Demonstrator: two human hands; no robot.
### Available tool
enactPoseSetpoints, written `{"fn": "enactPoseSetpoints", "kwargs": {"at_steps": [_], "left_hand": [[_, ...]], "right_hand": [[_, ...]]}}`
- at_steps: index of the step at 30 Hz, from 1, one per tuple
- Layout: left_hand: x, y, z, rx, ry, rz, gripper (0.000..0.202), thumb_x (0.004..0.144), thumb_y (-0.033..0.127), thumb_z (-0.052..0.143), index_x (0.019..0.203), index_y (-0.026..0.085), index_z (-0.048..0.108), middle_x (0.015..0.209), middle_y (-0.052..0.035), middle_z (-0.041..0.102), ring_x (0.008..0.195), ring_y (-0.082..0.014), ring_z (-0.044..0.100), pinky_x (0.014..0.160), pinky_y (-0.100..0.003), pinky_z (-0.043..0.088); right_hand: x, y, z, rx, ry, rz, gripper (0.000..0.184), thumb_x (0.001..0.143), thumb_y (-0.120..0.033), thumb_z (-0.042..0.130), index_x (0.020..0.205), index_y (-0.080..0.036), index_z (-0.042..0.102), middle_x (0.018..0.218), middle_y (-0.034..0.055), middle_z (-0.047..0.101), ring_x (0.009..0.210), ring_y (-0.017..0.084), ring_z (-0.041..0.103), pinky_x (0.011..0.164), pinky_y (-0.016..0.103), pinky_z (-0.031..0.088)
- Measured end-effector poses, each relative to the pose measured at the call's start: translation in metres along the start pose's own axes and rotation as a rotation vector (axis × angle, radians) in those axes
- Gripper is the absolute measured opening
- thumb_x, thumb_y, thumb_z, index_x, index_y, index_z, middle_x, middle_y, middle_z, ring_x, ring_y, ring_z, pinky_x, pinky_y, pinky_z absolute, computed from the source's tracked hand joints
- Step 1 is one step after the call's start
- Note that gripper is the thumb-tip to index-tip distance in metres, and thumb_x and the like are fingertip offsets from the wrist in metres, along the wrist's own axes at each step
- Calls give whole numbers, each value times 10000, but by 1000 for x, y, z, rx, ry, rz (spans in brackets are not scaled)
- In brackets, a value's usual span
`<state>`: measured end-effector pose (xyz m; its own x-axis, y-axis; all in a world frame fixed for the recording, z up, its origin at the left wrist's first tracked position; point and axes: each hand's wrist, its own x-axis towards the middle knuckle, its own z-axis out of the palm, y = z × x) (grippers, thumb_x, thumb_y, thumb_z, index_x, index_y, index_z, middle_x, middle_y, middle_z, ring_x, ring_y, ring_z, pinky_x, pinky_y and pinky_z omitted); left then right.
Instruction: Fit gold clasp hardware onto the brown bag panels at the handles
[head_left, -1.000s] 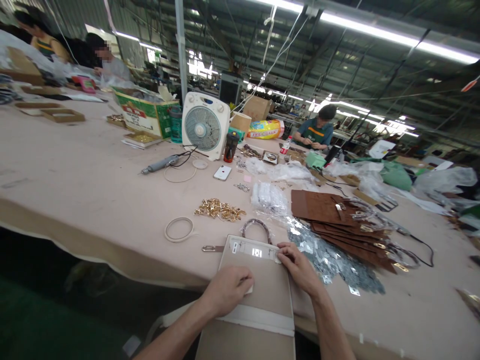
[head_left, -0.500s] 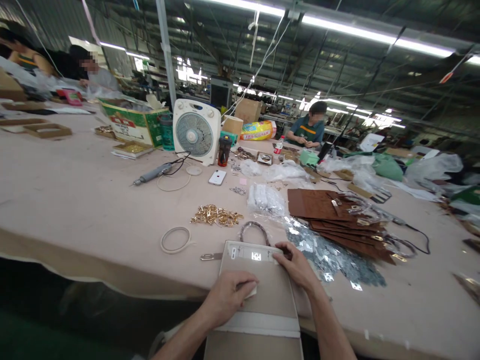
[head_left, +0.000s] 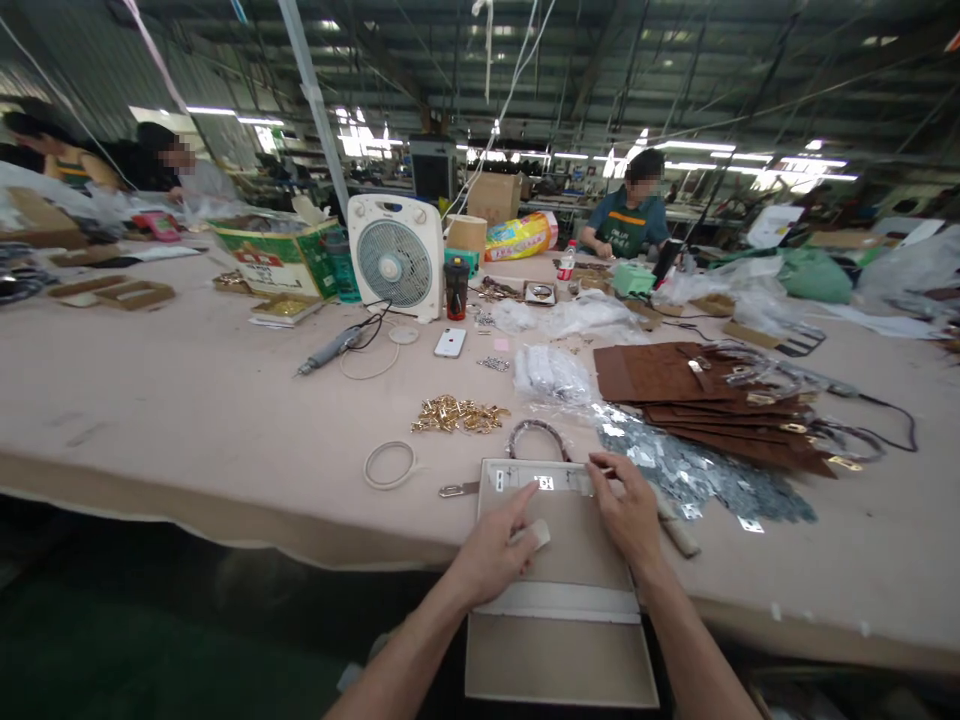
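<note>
A beige bag panel [head_left: 559,660] lies partly on the table's front edge and extends toward me, with a pale strip across it. At its top are a dark loop handle [head_left: 538,430] in clear film and a strap with a metal clasp [head_left: 454,490] on the left. My left hand [head_left: 495,550] holds a small whitish piece [head_left: 538,533], its index finger stretched to a shiny square metal plate [head_left: 545,483] on the panel. My right hand [head_left: 628,510] grips the panel's upper right corner; whether something small is under its fingertips, I cannot tell.
Gold-coloured hardware [head_left: 457,413], a tape roll [head_left: 390,465] and a phone [head_left: 450,343] lie ahead. Many thin metal plates [head_left: 697,470] and stacked brown pieces [head_left: 652,372] are on the right. A fan [head_left: 397,257] and a corded tool [head_left: 330,350] stand farther left. A co-worker [head_left: 630,215] sits opposite.
The view has swung left, so things sit farther right in the picture. My left hand has moved up the panel, its index finger now stretched to the metal plate. My right hand stays at the corner.
</note>
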<state>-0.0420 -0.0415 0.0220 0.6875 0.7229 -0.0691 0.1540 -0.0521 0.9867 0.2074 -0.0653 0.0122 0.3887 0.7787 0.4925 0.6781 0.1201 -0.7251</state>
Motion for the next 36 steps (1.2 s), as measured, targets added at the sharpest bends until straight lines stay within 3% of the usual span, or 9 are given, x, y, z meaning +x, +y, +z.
{"fn": "enactPoseSetpoints", "kwargs": {"at_steps": [3,5,7,12,17,23,28,33,36], "left_hand": [[-2,-2,-1,34,-20,7,875,825,153,554,1644,255,265,912,4,693,662,-155,610,685,-297,513],[-3,-4,-2,51,-21,11,887,823,156,556,1650,229,245,966,-27,727,727,-187,652,756,-337,542],[-3,-5,-3,75,-5,31,880,815,163,565,1643,198,268,1091,-76,743,864,-229,690,864,-384,556],[-4,-5,-5,180,22,95,900,752,139,568,1620,176,335,1389,-133,661,1268,-314,609,1114,-458,476],[-6,-2,-7,212,1,63,906,739,136,568,1617,213,357,1414,-110,652,1348,-332,563,1156,-465,437],[-9,1,-8,195,-6,51,843,749,138,567,1577,219,431,1391,-118,656,1282,-323,599,1084,-436,484],[-8,-4,-8,7,-15,34,732,769,146,574,1494,202,496,1378,-140,630,979,-239,693,766,-329,577],[-10,-2,-14,118,66,148,238,831,249,673,1040,161,745,1066,-81,716,967,-218,667,786,-276,539],[-13,4,-15,91,-4,131,253,931,352,620,991,170,785,899,-44,730,763,-170,669,683,-242,509]], "right_hand": [[-23,-31,-2,76,-254,-142,204,1002,-353,604,1160,-274,705,1117,51,738,1006,213,688,890,351,563],[-39,-46,1,81,-423,-243,283,1015,-298,586,1289,-304,660,1235,49,719,1132,209,678,975,347,566],[-51,-52,7,33,-505,-319,396,1020,-265,572,1412,-321,587,1342,54,685,1240,215,647,1054,366,554],[-64,-47,18,-68,-509,-351,398,1030,-257,552,1422,-311,592,1266,76,712,1171,238,677,1000,399,592],[-70,-49,20,-149,-461,-388,310,1040,-248,542,1321,-300,663,1123,80,720,1045,233,686,924,384,594],[-72,-56,19,-179,-473,-406,309,1055,-244,510,1324,-276,657,1022,78,700,956,221,670,862,362,575],[-68,-59,14,-153,-516,-379,273,1055,-236,490,1239,-279,687,1005,72,677,943,216,668,833,352,565],[-67,-61,7,-101,-504,-286,211,1053,-268,493,1098,-287,698,985,59,645,932,217,662,823,355,563],[-67,-58,6,-71,-467,-250,186,1047,-294,514,1077,-294,698,1006,64,636,969,229,656,866,373,565]]}}
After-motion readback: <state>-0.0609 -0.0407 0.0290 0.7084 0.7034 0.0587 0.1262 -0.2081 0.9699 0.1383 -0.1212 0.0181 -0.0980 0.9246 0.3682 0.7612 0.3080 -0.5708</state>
